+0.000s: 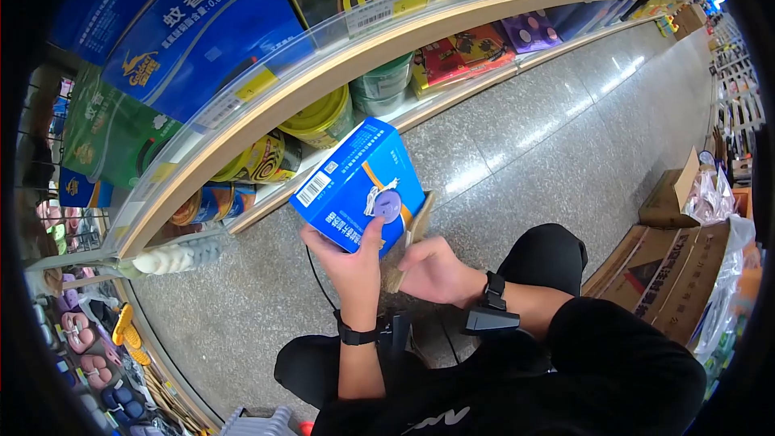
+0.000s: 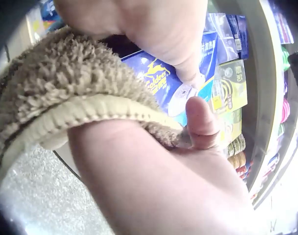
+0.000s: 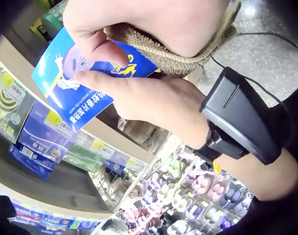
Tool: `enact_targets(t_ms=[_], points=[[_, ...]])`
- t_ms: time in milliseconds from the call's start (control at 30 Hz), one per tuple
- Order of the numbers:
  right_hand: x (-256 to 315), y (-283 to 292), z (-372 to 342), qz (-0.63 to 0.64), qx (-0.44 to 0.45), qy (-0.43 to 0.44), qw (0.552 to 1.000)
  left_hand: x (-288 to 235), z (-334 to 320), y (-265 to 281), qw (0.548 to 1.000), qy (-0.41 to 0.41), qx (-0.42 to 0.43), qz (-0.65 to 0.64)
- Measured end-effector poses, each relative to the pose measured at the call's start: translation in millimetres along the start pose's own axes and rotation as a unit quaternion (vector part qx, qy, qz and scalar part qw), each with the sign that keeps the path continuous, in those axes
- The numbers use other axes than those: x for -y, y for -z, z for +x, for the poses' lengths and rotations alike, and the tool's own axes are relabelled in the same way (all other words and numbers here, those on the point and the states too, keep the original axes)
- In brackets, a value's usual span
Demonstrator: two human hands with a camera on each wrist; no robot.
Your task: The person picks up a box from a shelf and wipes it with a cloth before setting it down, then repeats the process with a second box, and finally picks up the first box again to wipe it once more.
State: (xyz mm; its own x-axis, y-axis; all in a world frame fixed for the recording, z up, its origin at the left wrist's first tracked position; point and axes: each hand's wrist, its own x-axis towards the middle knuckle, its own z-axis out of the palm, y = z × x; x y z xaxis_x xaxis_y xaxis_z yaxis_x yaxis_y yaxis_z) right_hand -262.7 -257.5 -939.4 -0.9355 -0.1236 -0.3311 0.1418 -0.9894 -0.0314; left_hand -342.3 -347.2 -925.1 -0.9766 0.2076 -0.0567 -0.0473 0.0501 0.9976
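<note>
My left hand (image 1: 351,266) holds a blue mosquito-repellent heater box (image 1: 355,178) from below, with the thumb across its front by a printed purple round heater. The box is tilted, and its barcode end shows at the left in the head view. In my right hand (image 1: 440,270) is a fuzzy brown cloth (image 2: 56,73), bunched along the right edge of the box. The cloth (image 3: 173,61) has a pale stitched hem and overlaps one end of the box (image 3: 90,98) in the right wrist view. My right fingers curl on the cloth, partly hidden by it.
A shelf (image 1: 307,52) with boxes of mosquito coils curves across the far side. Tubs (image 1: 319,117) stand on the lower shelf. Slippers (image 1: 77,331) fill a rack at the left. An open cardboard carton (image 1: 670,274) lies right of my knee, on the grey stone floor (image 1: 517,145).
</note>
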Motion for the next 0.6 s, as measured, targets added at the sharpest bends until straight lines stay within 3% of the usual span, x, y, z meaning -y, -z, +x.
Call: enact_targets(t_ms=[300, 600], points=[[18.4, 9.3, 14.8, -0.003, -0.006, 0.01, 1.0, 7.6, 4.5, -7.9, 0.999, -0.007, -0.006, 0.052], [23.9, 0.4, 14.3, 0.033, -0.082, 0.05, 0.995, 10.2, -1.7, -8.9, 0.997, -0.009, 0.005, 0.074]])
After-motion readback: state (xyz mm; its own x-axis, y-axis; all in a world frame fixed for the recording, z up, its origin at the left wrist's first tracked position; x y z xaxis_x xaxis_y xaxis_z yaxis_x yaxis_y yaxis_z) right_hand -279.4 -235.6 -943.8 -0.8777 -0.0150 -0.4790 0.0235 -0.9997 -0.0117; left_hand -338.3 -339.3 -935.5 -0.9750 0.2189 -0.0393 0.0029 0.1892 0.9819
